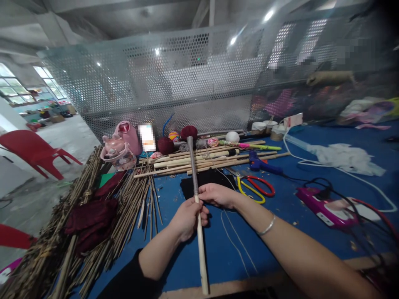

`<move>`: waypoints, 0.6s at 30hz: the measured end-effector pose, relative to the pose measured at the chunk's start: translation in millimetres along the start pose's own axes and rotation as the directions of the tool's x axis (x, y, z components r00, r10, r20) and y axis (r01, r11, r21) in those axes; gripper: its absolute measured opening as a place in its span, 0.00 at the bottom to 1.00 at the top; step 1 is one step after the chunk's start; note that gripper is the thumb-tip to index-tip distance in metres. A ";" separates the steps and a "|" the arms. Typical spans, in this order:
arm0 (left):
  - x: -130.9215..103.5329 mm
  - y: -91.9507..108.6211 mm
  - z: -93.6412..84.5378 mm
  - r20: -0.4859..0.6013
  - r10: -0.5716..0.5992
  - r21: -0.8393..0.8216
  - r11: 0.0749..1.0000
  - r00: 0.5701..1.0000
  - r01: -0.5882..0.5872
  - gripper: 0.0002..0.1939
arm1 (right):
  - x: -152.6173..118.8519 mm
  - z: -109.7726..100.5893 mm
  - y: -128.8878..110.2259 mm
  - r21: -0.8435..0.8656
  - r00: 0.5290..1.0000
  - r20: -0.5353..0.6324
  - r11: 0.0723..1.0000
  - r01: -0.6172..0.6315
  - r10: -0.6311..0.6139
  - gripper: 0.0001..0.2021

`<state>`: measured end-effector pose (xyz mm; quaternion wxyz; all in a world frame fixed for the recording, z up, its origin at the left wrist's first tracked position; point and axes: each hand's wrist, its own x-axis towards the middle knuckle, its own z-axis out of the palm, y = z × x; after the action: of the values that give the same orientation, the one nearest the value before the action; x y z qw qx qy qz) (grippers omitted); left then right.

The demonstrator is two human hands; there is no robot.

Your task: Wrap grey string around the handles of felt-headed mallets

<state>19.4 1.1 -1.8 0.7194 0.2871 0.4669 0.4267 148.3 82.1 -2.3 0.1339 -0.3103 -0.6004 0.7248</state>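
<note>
My left hand point(189, 218) is wrapped round a pale wooden stick point(202, 253) that runs away from me over the blue table. Grey yarn point(193, 170) appears to cover its far part, up to a wider end. Where the grey meets bare wood, my right hand point(218, 195) pinches with thumb and fingers, probably on a thin strand; the fingertips partly hide it. Loose pale thread point(235, 243) trails below my right hand onto the table. A black cloth point(187, 187) lies beneath the stick, with red and yellow handled scissors point(255, 187) to its right.
Bundles of thin sticks point(124, 224) with dark red cloth point(90, 220) lie left. Behind are wooden rods point(174, 165), yarn balls point(165, 145) and a pink basket point(120, 158). A blue glue gun point(264, 166), purple power strip point(324, 209) and cables lie right. A perforated metal panel point(174, 83) stands behind.
</note>
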 end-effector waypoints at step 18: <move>1.1 7.9 -3.4 -0.093 -0.213 -0.344 0.923 0.973 0.169 0.14 | 8.1 31.3 8.8 -0.029 0.968 -0.208 0.990 0.140 -0.143 0.10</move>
<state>13.8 5.9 2.7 0.7642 0.0859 0.4591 0.4449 124.5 60.0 -10.3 0.2458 -0.3423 -0.6086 0.6723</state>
